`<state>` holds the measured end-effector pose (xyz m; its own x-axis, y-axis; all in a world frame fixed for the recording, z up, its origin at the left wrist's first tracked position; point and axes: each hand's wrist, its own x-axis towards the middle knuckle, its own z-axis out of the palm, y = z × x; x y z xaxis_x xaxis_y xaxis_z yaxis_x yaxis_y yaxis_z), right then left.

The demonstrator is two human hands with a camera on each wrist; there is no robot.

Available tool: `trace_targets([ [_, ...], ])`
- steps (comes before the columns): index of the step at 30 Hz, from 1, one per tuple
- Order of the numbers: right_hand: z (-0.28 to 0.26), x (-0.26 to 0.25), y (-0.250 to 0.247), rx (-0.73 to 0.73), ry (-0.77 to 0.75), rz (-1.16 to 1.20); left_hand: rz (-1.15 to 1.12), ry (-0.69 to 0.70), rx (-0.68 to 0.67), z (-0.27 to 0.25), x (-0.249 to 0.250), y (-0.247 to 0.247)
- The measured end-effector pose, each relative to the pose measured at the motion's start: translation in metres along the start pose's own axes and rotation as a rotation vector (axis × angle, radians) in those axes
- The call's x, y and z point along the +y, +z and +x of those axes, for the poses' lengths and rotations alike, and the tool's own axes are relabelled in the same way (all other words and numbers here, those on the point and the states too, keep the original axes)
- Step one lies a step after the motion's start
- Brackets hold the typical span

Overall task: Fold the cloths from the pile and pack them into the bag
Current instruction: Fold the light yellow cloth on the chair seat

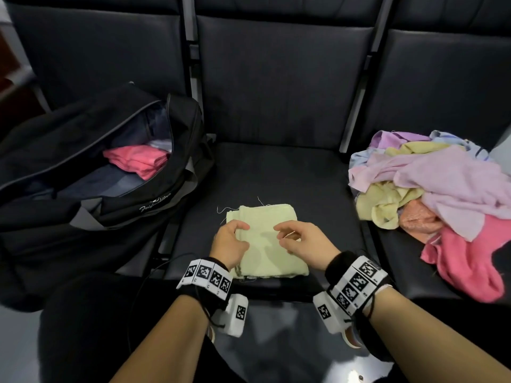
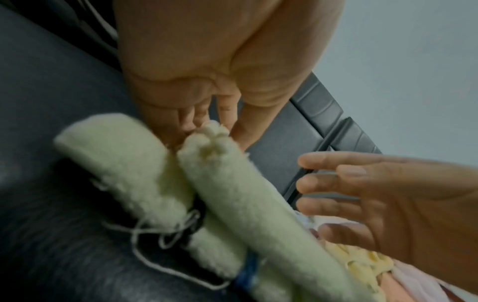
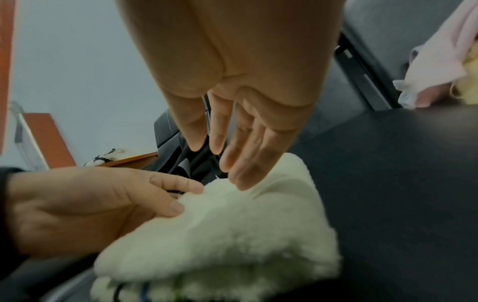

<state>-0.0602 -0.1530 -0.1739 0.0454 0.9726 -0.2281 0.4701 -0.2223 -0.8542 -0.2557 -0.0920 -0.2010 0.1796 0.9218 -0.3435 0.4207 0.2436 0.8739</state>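
Observation:
A pale green cloth [image 1: 265, 241], folded into a rectangle, lies on the middle seat [image 1: 276, 167]. My left hand [image 1: 243, 228] is at its left edge; in the left wrist view its fingers and thumb pinch a fold of the cloth [image 2: 227, 183]. My right hand [image 1: 279, 233] is over the cloth's right half with its fingers nearly straight, and in the right wrist view the fingertips [image 3: 240, 181] touch the cloth [image 3: 232, 235]. The black bag [image 1: 116, 205] stands unzipped on the left seat with a folded pink cloth [image 1: 138, 160] inside. The pile of cloths [image 1: 431, 189] is on the right seat.
The seats are dark and padded, with upright backrests [image 1: 276, 78] behind them. Loose threads [image 1: 229, 210] trail from the cloth's far left corner. A black cable [image 1: 154, 269] runs off the seat's front edge near my left wrist. Grey floor [image 1: 19, 349] lies below.

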Motion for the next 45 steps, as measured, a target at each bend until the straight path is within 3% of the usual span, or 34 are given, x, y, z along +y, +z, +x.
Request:
trace_targets([
  [3, -0.007, 0.004, 0.0, 0.017, -0.074, -0.086, 0.019, 0.052, 0.08, 0.002, 0.002, -0.004],
  [7, -0.013, 0.006, 0.008, 0.011, -0.135, -0.115, 0.114, 0.001, 0.102, 0.003, -0.001, -0.016],
  [13, -0.022, 0.014, 0.017, -0.122, -0.222, -0.273, 0.282, -0.04, 0.11, 0.002, -0.01, -0.017],
  [18, -0.027, 0.019, 0.016, -0.078, -0.359, -0.532, 0.453, 0.044, 0.2, -0.002, -0.002, -0.021],
  [21, -0.03, 0.023, 0.024, -0.122, -0.426, -0.859, 0.566, 0.155, 0.135, -0.011, 0.006, -0.013],
  [24, -0.029, 0.031, 0.032, -0.127, -0.419, -0.965, 0.72, 0.174, -0.022, -0.026, 0.01, 0.007],
  [28, -0.02, 0.034, 0.027, -0.09, -0.369, -0.901, 0.916, 0.141, -0.107, -0.037, 0.008, 0.025],
  [35, -0.012, 0.024, 0.003, 0.043, -0.176, -0.341, 1.02, 0.251, -0.032, -0.03, 0.002, 0.022],
  [39, -0.011, 0.028, -0.012, 0.073, -0.113, -0.169, 0.901, 0.287, -0.03, -0.024, 0.005, 0.013],
  [45, -0.009, 0.044, -0.032, 0.156, -0.079, 0.024, 0.372, 0.161, -0.151, -0.016, 0.011, -0.002],
])
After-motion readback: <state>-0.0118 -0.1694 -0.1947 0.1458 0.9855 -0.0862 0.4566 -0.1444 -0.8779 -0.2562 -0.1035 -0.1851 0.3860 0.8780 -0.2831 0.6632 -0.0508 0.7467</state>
